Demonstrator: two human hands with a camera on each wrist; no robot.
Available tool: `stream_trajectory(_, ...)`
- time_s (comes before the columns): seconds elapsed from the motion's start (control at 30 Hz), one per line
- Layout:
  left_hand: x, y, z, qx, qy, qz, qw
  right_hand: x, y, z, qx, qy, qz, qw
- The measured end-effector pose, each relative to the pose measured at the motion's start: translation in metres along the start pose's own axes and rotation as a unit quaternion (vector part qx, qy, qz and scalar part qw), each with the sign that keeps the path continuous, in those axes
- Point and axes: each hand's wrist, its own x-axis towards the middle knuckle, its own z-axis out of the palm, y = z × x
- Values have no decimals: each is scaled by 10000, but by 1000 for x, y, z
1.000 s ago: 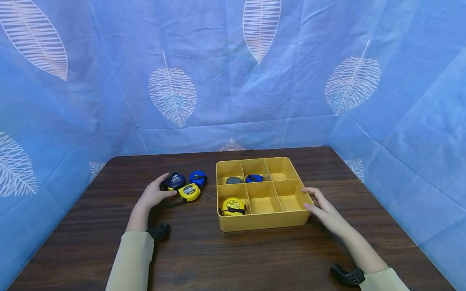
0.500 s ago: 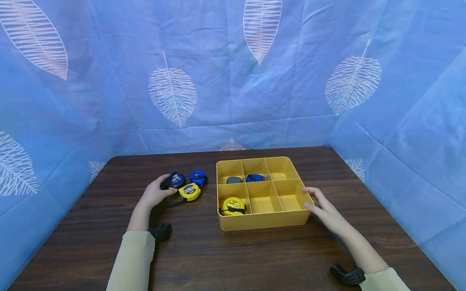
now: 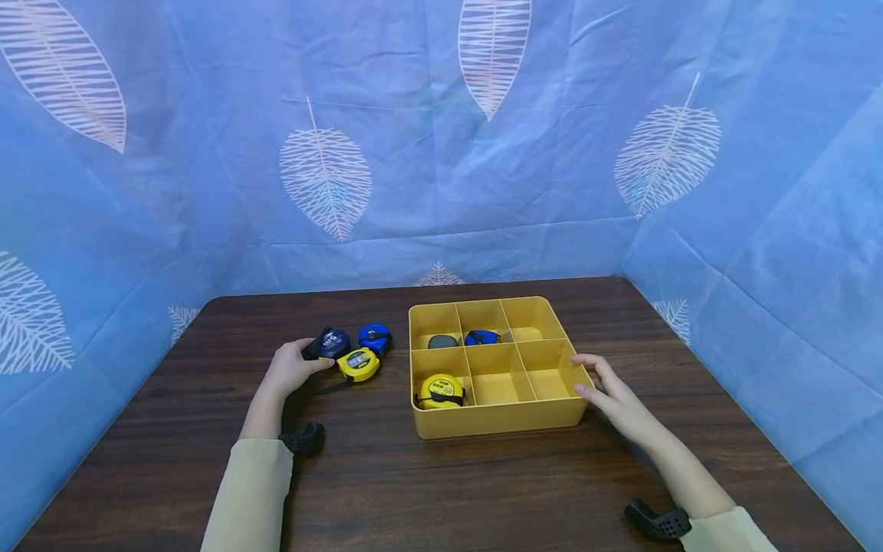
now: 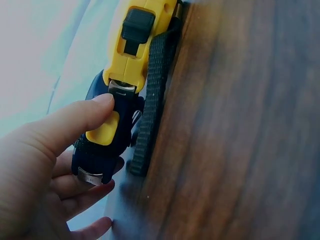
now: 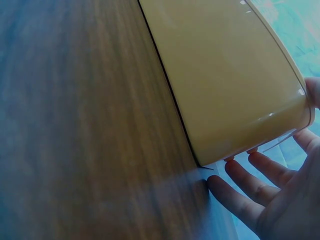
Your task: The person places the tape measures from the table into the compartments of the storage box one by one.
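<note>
My left hand [image 3: 288,369] holds a dark blue tape measure [image 3: 335,343] on the table; its thumb presses near a yellow button, with the fingers round the other side. Touching that one is a yellow tape measure [image 4: 127,65] with a black strap. Just behind it lies a bright blue tape measure [image 3: 375,337]. My right hand [image 3: 621,402] grips the right wall of a yellow divided box [image 3: 500,420], thumb at the rim and fingertips against the outer side [image 5: 250,115].
In the box's front left compartment sits a yellow tape measure [image 3: 442,392]. Behind it is a grey rounded thing [image 3: 443,342], and a blue tape measure [image 3: 482,338] lies in the back middle compartment. Blue cloth [image 3: 428,169] hangs behind the wooden table [image 3: 441,491].
My left hand's raised fingers have sunk slightly beside the dark blue tape measure. The right hand and box have stayed in place.
</note>
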Motion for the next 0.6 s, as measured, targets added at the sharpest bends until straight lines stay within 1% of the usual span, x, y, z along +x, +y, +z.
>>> stream_trajectory(0.3, 0, -4, -2, 89, 69, 86, 9999, 0, 0, 1, -44, 27, -30, 10000)
stream_trajectory(0.6, -3, -5, -3, 32, 100, 140, 9998, -1, 0, 0, -37, 30, -57, 10000)
